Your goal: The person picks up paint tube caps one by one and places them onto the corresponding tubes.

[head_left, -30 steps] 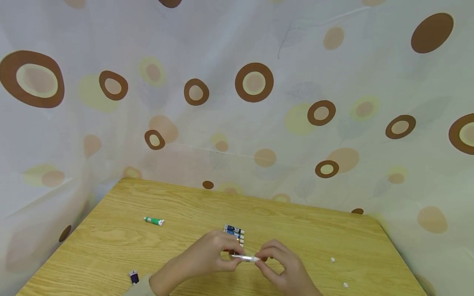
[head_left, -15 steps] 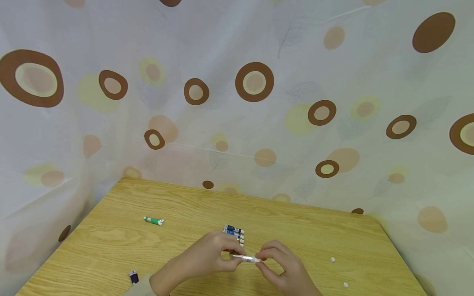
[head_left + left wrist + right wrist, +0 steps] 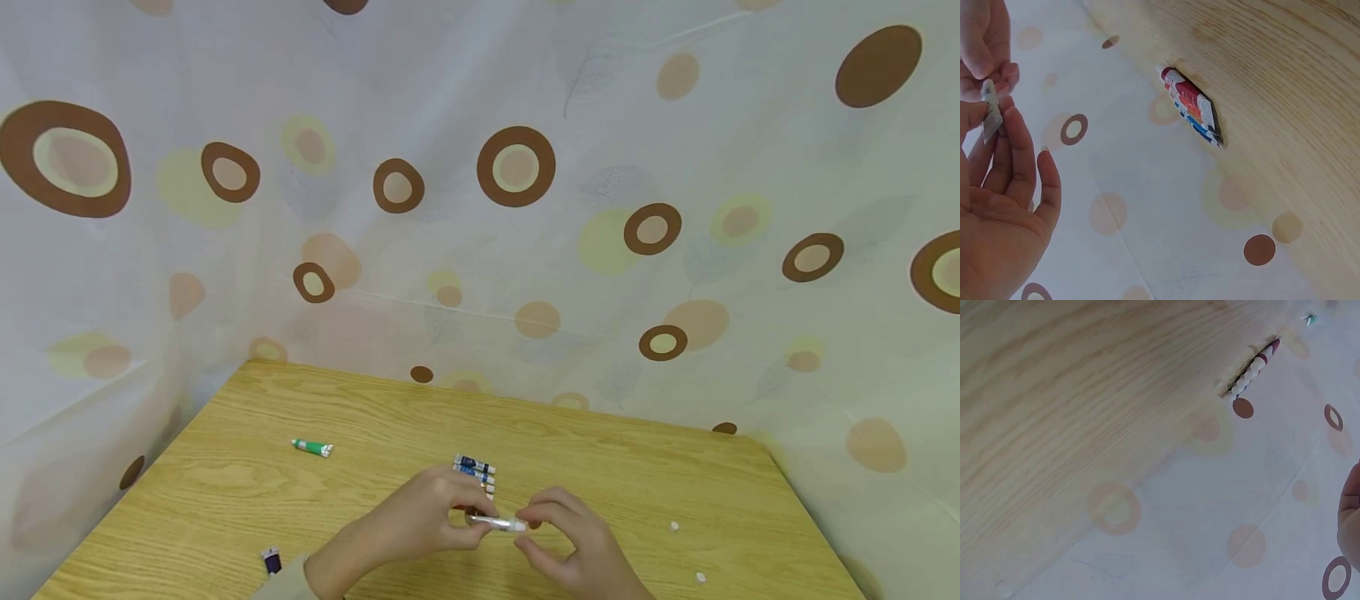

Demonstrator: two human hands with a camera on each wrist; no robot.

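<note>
- The left hand point(image 3: 433, 515) pinches a white tube point(image 3: 497, 523) by its left end, thumb below and fingers above.
- The tube lies almost level, off the left hand's fingertips, its white tip pointing at the right hand point(image 3: 576, 543).
- The right hand's thumb and bent fingers stand apart around that tip; whether they touch it, I cannot tell.
- Both hands are over the near part of the bench point(image 3: 390, 421), about midway between its left and right edges.
- Just beyond the left hand is a row of paint tubes point(image 3: 474, 464), partly hidden by it; the left wrist view shows a red tube point(image 3: 1183, 89) among them.
- A green tube point(image 3: 310, 447) lies toward the far left corner.
- A dark purple tube point(image 3: 272, 562) lies near the left sleeve point(image 3: 288, 585).
- Two small white pieces point(image 3: 674, 527) lie toward the right edge.
</note>
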